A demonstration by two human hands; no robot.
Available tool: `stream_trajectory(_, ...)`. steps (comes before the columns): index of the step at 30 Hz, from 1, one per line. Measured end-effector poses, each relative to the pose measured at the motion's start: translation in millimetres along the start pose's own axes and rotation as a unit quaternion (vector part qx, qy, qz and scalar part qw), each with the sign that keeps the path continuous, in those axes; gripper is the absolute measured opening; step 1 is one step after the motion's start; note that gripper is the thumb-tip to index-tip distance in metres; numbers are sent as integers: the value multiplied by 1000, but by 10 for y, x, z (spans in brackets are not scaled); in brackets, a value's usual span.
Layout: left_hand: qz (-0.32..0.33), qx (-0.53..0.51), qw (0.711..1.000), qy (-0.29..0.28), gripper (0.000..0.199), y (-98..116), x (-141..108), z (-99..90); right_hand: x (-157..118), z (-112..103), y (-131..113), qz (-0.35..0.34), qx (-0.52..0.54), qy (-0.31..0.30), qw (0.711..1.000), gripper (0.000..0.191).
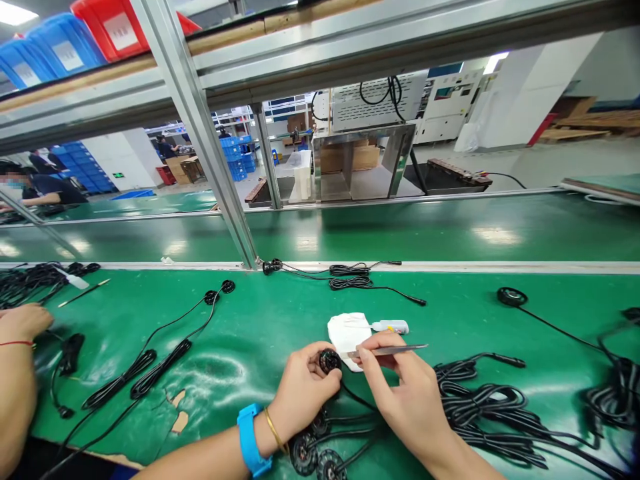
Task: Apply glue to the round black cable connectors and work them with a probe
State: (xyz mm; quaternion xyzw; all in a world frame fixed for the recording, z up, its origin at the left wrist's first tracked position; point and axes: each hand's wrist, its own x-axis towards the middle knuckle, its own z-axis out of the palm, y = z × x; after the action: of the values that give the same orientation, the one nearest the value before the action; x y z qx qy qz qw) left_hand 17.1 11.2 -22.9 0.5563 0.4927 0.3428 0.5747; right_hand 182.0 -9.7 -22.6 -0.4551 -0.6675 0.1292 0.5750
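My left hand, with a blue band and a gold bangle at the wrist, pinches a small round black cable head. My right hand holds metal tweezers, their tip pointing left near that head. Behind both hands lies a folded white cloth, and a small white bottle rests against its right side. Several more round black heads sit below my left hand, their cables running right under my right hand. Coiled black cables are heaped to the right.
A co-worker's hand is at the left edge. Tied cables lie on the green mat to the left and at its back edge. A metal post rises behind, under a shelf with blue and red bins.
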Motion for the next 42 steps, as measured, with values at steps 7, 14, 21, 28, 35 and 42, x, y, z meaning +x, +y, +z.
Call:
stream_trajectory(7,4,-5,1000,4,26,11,-9,-1,-33,64,26,-86,-32,-49,995,14)
stream_trajectory(14,13,-13,1000,7,24,-62,5,-1,-82,103,66,-99,-50,-66,992,18)
stream_trajectory(21,26,-18,999,-14,19,-24,-16,-2,-96,151,122,-85,-42,-84,992,16)
stream_trajectory(28,33,-7,999,-7,20,-27,-4,-11,-56,143,80,-93,-23,-56,994,15)
stream_trajectory(35,22,-17,1000,-8,17,22,-9,8,-67,142,-7,-70,38,-36,996,15)
stream_trajectory(42,19,-16,1000,-16,19,2,-7,-7,-115,209,53,-69,25,-45,996,16)
